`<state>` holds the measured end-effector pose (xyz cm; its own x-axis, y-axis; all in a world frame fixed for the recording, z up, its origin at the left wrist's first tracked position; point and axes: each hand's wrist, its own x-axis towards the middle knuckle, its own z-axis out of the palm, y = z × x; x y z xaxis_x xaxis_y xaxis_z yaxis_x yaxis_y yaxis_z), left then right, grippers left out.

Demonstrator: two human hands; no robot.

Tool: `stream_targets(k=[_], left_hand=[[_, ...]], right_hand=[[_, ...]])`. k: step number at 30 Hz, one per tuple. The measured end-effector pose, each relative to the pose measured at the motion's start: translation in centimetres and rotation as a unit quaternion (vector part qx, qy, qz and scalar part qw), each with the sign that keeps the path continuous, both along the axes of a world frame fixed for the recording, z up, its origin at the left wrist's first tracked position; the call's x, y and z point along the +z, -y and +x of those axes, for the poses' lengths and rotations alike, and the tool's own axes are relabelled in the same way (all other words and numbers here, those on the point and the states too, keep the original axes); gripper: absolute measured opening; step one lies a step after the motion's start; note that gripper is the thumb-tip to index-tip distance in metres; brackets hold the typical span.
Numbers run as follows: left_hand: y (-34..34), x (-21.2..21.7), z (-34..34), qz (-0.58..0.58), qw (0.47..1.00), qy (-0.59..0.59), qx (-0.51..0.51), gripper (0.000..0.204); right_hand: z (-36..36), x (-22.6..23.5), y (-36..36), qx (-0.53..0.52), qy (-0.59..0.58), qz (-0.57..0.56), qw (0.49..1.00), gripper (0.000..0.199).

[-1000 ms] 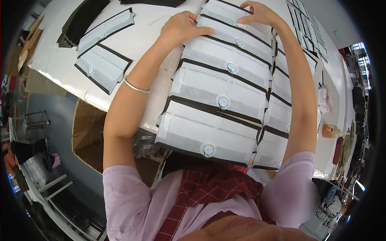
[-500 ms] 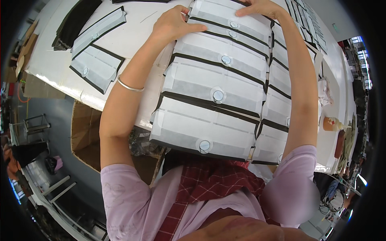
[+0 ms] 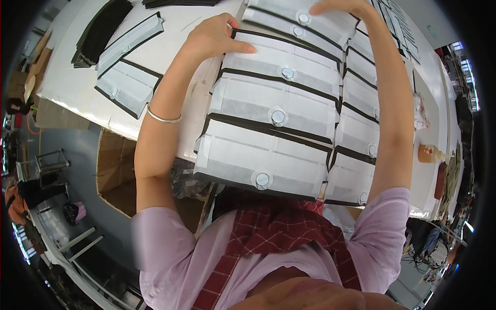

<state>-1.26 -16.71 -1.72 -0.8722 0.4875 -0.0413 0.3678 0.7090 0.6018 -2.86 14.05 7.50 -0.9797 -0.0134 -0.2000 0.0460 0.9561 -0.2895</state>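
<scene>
Two hands | left hand [image 3: 212,39], right hand [image 3: 338,6] flat on white panels [image 3: 274,111] | cardboard box [image 3: 116,175] open

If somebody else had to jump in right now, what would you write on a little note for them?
Left hand: lies flat on the upper left corner of the near column of white flat packs, thumb over the edge. It grips nothing.
Right hand: at the top rim of the picture, fingers on the farthest packs; partly cut off.
Things: two columns of overlapping white packs with black edges and round buttons run from the table edge away across the white table. Two loose packs and a black stack lie to the left. An open cardboard box stands under the table.
Done: packs laid in rows.
Left: cannot tell.
</scene>
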Motion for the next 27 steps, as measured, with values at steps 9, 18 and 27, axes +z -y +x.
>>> stream_targets(k=[9, 18, 27], left_hand=[[0.6, 1.0, 0.5, 0.16, 0.985, -0.059, -0.016, 0.046], [13.7, 14.6, 9.2, 0.279, 0.849, -0.39, 0.224, 0.04], [18.7, 16.0, 17.0, 0.202, 0.806, -0.484, 0.275, 0.042]], right_hand=[[4.4, 0.4, -5.1, -0.076, -0.135, -0.458, 0.876, 0.059], [4.5, -10.0, 0.9, -0.175, -0.028, -0.558, 0.811, 0.056], [2.1, -12.1, 5.9, -0.222, -0.077, -0.505, 0.831, 0.049]])
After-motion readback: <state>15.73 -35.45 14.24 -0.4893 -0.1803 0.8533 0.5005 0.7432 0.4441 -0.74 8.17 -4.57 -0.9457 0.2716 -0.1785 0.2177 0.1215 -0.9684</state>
